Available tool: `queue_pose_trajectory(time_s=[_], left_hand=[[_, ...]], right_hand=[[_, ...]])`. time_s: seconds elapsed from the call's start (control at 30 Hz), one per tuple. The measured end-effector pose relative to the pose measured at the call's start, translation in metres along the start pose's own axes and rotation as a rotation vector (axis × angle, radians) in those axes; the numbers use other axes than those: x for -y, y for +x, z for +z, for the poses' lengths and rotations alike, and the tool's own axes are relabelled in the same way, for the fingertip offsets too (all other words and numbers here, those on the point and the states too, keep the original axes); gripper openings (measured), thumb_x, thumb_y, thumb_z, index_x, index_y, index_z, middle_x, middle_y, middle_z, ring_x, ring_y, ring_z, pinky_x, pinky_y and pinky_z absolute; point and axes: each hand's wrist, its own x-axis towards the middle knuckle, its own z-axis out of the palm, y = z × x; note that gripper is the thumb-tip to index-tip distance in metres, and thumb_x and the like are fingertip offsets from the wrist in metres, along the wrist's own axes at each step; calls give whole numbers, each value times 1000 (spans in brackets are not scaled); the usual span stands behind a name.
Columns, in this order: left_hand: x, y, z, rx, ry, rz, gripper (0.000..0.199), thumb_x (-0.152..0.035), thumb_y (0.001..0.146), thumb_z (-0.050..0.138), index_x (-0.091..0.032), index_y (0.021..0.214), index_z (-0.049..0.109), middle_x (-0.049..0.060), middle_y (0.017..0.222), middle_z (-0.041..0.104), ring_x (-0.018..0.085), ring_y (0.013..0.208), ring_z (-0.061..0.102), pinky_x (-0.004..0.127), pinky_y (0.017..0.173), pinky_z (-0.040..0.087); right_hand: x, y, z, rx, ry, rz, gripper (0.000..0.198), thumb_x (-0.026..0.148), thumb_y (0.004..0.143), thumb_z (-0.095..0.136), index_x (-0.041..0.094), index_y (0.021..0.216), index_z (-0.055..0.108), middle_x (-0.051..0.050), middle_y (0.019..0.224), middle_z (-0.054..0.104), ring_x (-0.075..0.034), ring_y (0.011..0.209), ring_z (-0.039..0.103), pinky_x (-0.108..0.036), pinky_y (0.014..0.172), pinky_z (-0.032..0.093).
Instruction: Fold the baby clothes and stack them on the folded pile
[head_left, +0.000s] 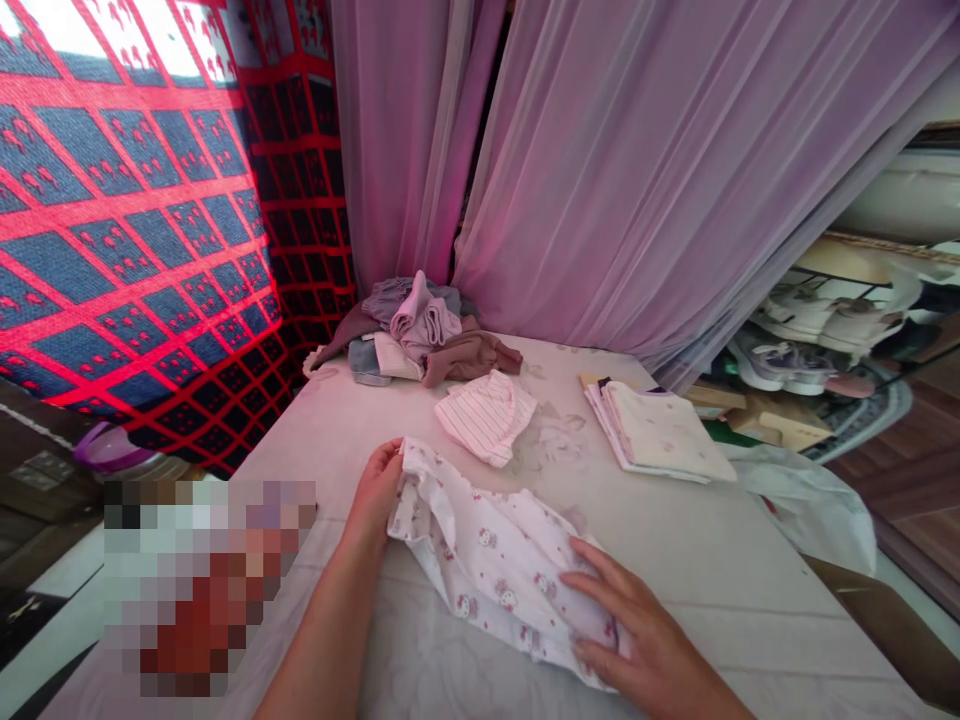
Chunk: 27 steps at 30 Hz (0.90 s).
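A white child's garment (499, 560) with a small cartoon-cat print lies on the covered table (420, 640), its opening towards the left. It looks like pants, but the folds hide part of its shape. At its left end, my left hand (379, 485) is closed on the edge of the opening. My right hand (626, 615) rests on the garment's right end with fingers spread. Just beyond the garment is a pink-striped piece of clothing (486, 415), loosely folded.
A heap of crumpled clothes (424, 330) is at the far left corner. Folded clothes (667, 430) are stacked at the right. Purple curtains (600, 180) hang behind, and a red-and-black checked cloth (165, 200) at the left. Shoes (825, 320) stand on a rack at right.
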Motion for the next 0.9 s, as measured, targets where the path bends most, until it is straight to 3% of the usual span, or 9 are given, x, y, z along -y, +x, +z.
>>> queue_pose_trajectory(time_s=[0.07, 0.2, 0.4, 0.47, 0.53, 0.6, 0.77, 0.83, 0.9], left_hand=[[-5, -3, 0, 47, 39, -7, 53, -36, 66, 73, -18, 114, 57, 5, 93, 69, 15, 69, 66, 24, 58, 50], [-19, -16, 0, 155, 167, -15, 64, -29, 64, 74, -23, 124, 52, 6, 106, 67, 16, 76, 66, 23, 62, 50], [-52, -57, 7, 744, 300, -179, 40, -39, 71, 71, -21, 105, 62, 1, 87, 69, 14, 70, 64, 23, 61, 49], [-62, -66, 11, 834, 248, -158, 34, -41, 72, 72, -18, 95, 63, 1, 85, 68, 13, 68, 63, 21, 61, 47], [-67, -65, 12, 749, 175, -109, 39, -45, 70, 73, -18, 96, 62, 1, 83, 67, 12, 66, 62, 21, 59, 47], [-63, -52, 9, 527, 143, -32, 49, -50, 69, 71, -19, 104, 60, 2, 85, 67, 13, 64, 61, 22, 57, 47], [-37, -9, -11, -265, 435, 334, 63, -44, 72, 66, -24, 129, 49, 12, 136, 47, 23, 104, 60, 35, 84, 51], [-30, -4, -15, -347, 571, 501, 60, -40, 76, 63, -27, 132, 48, 10, 147, 36, 25, 120, 51, 39, 97, 44], [-27, -6, -12, -294, 600, 597, 53, -38, 79, 58, -28, 131, 49, 8, 144, 40, 24, 123, 49, 39, 101, 41]], right_hand=[[-5, -2, 5, -92, -39, -67, 30, 44, 84, 56, 29, 104, 72, -5, 142, 48, -28, 129, 45, -43, 106, 39], [-12, -4, -11, -385, -18, -105, 26, 43, 88, 51, 27, 88, 72, -5, 111, 69, -23, 102, 64, -33, 87, 53], [-11, -17, -113, -898, -152, 183, 30, 53, 82, 48, 31, 93, 64, -3, 84, 71, -23, 72, 66, -32, 59, 51], [0, -1, -149, -1006, -279, 248, 29, 50, 80, 50, 31, 96, 65, -3, 84, 71, -23, 72, 65, -31, 57, 48], [14, 32, -172, -1080, -367, 246, 29, 45, 81, 48, 29, 97, 66, -4, 85, 71, -22, 74, 65, -31, 61, 46], [26, 78, -178, -1063, -376, 197, 29, 39, 84, 46, 26, 97, 67, -5, 88, 71, -21, 79, 64, -31, 70, 47], [21, 171, -140, -650, -408, 125, 38, 26, 83, 51, 21, 120, 61, -8, 113, 68, -22, 98, 62, -32, 82, 46], [12, 179, -119, -602, -387, 136, 37, 23, 84, 49, 22, 118, 64, -7, 117, 67, -23, 102, 61, -33, 84, 47], [2, 171, -98, -579, -316, 122, 32, 24, 85, 46, 25, 109, 68, -5, 112, 69, -22, 99, 63, -33, 83, 48]])
